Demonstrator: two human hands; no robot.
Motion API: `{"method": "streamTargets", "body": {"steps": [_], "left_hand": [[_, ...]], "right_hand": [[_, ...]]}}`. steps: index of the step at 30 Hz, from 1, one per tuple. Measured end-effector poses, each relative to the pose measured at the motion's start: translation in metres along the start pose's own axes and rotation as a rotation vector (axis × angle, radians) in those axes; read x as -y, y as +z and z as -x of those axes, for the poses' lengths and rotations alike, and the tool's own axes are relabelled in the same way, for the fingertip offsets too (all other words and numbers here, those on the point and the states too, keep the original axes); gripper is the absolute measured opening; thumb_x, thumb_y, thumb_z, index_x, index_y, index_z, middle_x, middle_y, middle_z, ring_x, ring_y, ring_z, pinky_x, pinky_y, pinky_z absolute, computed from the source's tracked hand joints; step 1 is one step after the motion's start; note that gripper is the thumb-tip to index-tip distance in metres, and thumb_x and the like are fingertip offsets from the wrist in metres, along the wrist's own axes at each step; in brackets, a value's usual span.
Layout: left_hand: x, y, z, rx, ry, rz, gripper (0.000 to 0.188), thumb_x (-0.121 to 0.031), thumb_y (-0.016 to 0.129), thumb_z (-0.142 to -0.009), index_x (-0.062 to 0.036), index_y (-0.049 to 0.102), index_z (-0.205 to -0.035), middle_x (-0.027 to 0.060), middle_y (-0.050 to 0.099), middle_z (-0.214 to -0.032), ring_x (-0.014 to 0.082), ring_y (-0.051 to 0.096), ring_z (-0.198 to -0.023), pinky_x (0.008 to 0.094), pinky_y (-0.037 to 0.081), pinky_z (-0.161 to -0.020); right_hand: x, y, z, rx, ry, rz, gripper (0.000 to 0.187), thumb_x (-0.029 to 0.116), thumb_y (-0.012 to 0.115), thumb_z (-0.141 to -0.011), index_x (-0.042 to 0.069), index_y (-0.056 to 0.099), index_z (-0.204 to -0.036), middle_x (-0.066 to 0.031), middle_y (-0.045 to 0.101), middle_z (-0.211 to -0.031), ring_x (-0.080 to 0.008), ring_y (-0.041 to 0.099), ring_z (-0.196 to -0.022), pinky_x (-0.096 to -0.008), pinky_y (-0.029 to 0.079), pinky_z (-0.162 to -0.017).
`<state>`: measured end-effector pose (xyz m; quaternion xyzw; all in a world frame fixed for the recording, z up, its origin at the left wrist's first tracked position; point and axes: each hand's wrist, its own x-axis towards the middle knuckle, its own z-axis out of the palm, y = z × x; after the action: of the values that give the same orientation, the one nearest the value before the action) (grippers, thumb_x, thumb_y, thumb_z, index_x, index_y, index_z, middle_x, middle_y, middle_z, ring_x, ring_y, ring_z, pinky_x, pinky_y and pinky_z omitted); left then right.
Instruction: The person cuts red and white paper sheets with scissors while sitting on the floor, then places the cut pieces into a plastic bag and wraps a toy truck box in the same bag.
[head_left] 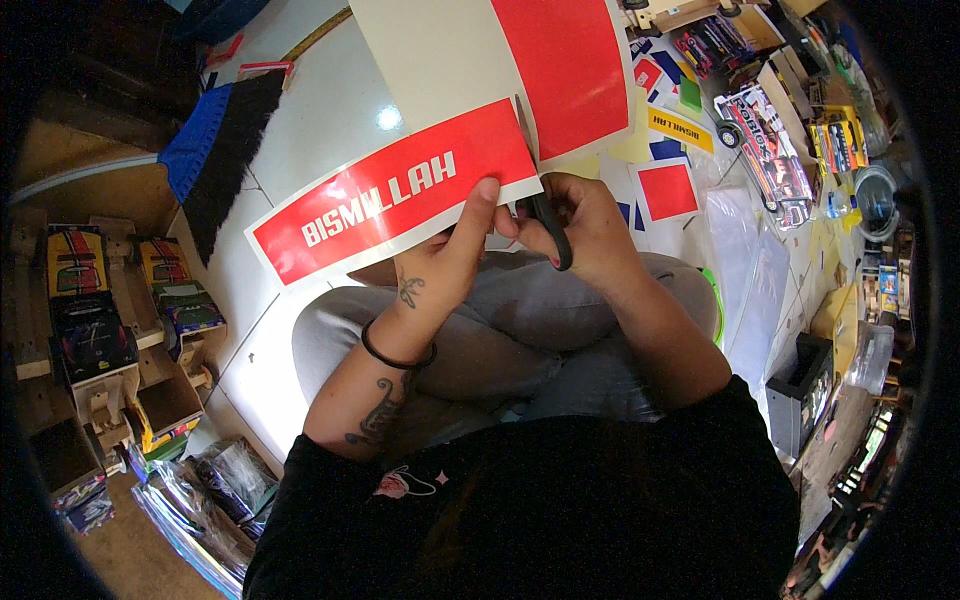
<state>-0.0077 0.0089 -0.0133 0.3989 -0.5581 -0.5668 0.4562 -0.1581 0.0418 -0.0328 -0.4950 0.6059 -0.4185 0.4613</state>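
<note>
My left hand [448,248] is closed on a red sticker strip [400,190] with white lettering and a white border, thumb on top and fingers beneath. In my right hand [590,228] is a pair of scissors [558,238] with black handles, my fingers through the loops. The blades point away from me and sit at the strip's right end. Just beyond them a larger cream sheet [440,60] with a red panel [570,75] reaches up and away; whether it is still joined to the strip, I cannot tell.
Wooden toy trucks [90,320] stand on the left above wrapped plastic packs [215,490]. To the right lie a red square sticker [667,192], a yellow lettered strip [680,130], clear plastic sheets [740,270], a decorated toy truck [765,150] and a black box [800,395].
</note>
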Motion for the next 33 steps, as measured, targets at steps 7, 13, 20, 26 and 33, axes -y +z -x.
{"method": "streamTargets", "body": {"steps": [7, 13, 20, 26, 33], "left_hand": [[0.002, -0.001, 0.0, 0.01, -0.037, -0.007, 0.015, -0.019, 0.056, -0.086, -0.0051, 0.059, -0.08, -0.0032, 0.057, -0.059, 0.0018, 0.045, -0.047, 0.0162, 0.033, -0.042], [0.004, 0.001, 0.001, 0.106, -0.067, 0.044, 0.016, -0.015, 0.054, -0.087, -0.0022, 0.059, -0.079, 0.0001, 0.059, -0.064, 0.0056, 0.054, -0.06, 0.0186, 0.042, -0.054], [0.007, 0.001, 0.0, 0.133, -0.038, 0.066, 0.016, -0.016, 0.054, -0.087, -0.0028, 0.059, -0.08, 0.0002, 0.059, -0.064, 0.0057, 0.054, -0.06, 0.0183, 0.042, -0.054], [0.01, 0.003, 0.001, 0.123, -0.027, 0.083, 0.016, -0.017, 0.054, -0.087, -0.0036, 0.06, -0.08, -0.0012, 0.058, -0.063, 0.0039, 0.052, -0.057, 0.0173, 0.04, -0.051], [0.011, 0.001, 0.002, 0.089, -0.057, 0.008, 0.017, -0.019, 0.056, -0.086, -0.0049, 0.06, -0.078, -0.003, 0.057, -0.061, 0.0018, 0.047, -0.051, 0.0162, 0.035, -0.045]], "right_hand": [[0.002, 0.0, 0.001, -0.021, 0.016, 0.005, 0.029, 0.019, 0.072, -0.064, -0.002, 0.058, -0.078, -0.0046, 0.058, -0.065, -0.0081, 0.054, -0.059, -0.0203, 0.042, -0.055], [0.009, -0.003, 0.003, -0.026, 0.024, -0.073, 0.029, 0.016, 0.069, -0.066, -0.004, 0.058, -0.085, -0.0057, 0.06, -0.07, -0.0076, 0.056, -0.061, -0.0191, 0.043, -0.058], [0.009, -0.002, 0.002, -0.029, 0.03, -0.044, 0.025, 0.014, 0.067, -0.066, -0.004, 0.058, -0.081, -0.0049, 0.06, -0.067, -0.0063, 0.054, -0.06, -0.0188, 0.042, -0.056], [0.003, -0.004, 0.002, -0.012, 0.004, -0.008, 0.021, 0.013, 0.067, -0.067, -0.002, 0.058, -0.079, -0.0042, 0.059, -0.066, -0.0055, 0.052, -0.058, -0.0183, 0.041, -0.055], [-0.001, -0.002, 0.0, -0.06, -0.012, -0.068, 0.025, 0.019, 0.073, -0.063, 0.0, 0.057, -0.065, -0.0029, 0.056, -0.056, -0.007, 0.049, -0.051, -0.0218, 0.038, -0.046]]}}
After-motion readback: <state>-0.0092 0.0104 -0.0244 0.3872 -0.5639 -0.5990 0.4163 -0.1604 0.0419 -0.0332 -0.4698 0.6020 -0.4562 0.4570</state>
